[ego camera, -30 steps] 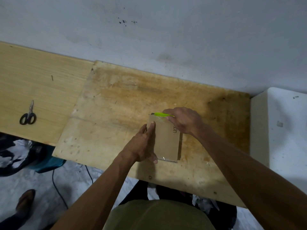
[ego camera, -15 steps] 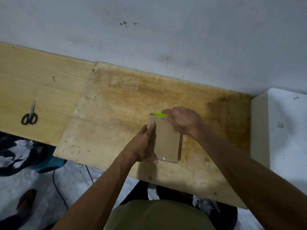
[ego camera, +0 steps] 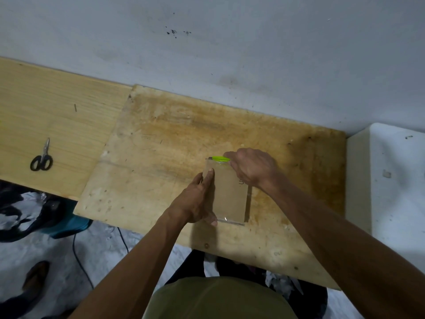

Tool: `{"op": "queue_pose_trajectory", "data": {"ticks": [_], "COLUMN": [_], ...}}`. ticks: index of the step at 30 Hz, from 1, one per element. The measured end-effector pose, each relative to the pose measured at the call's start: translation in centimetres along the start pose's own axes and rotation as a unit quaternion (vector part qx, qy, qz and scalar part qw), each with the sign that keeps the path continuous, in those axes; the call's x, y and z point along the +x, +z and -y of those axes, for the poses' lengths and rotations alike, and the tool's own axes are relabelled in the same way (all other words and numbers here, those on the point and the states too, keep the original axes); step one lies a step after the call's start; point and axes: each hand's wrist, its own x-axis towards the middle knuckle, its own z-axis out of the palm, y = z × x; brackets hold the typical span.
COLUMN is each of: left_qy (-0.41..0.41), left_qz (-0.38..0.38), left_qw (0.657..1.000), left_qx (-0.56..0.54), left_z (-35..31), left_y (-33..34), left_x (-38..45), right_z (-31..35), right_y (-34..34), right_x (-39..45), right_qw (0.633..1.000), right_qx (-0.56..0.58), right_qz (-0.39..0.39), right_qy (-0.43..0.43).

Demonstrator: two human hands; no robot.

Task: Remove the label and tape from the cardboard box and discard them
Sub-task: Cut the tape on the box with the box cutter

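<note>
Now: cardboard box [ego camera: 231, 194] flat on plywood bench [ego camera: 161, 143]. Left hand [ego camera: 197, 201] grips its left side. Right hand [ego camera: 253, 169], fingers curled, holds green cutter [ego camera: 220, 159] at the box's far edge.

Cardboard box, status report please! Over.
Left hand grips cardboard box. Right hand holds green cutter at its far edge. Scissors lie apart, nothing blocking.

right hand [ego camera: 253, 171] edged slightly left along far edge of cardboard box [ego camera: 230, 194], less of green cutter [ego camera: 219, 159] showing
</note>
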Motion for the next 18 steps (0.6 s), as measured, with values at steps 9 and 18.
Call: {"op": "queue_pose_trajectory", "data": {"ticks": [9,18], "left_qy": [0.072,0.071], "left_qz": [-0.036,-0.022], "left_qw": [0.993,0.993], "left_qx": [-0.085,0.093], "left_z": [-0.7,0.4], "left_y": [0.5,0.2], "left_x": [-0.1,0.5], "right_z": [-0.7,-0.9], "right_y": [-0.1,-0.6], "right_x": [-0.5,-0.9], "right_qw": [0.999,0.999], "right_qx": [-0.036,-0.035], "right_qz": [-0.009,-0.001], "right_qy": [-0.005,-0.001]}}
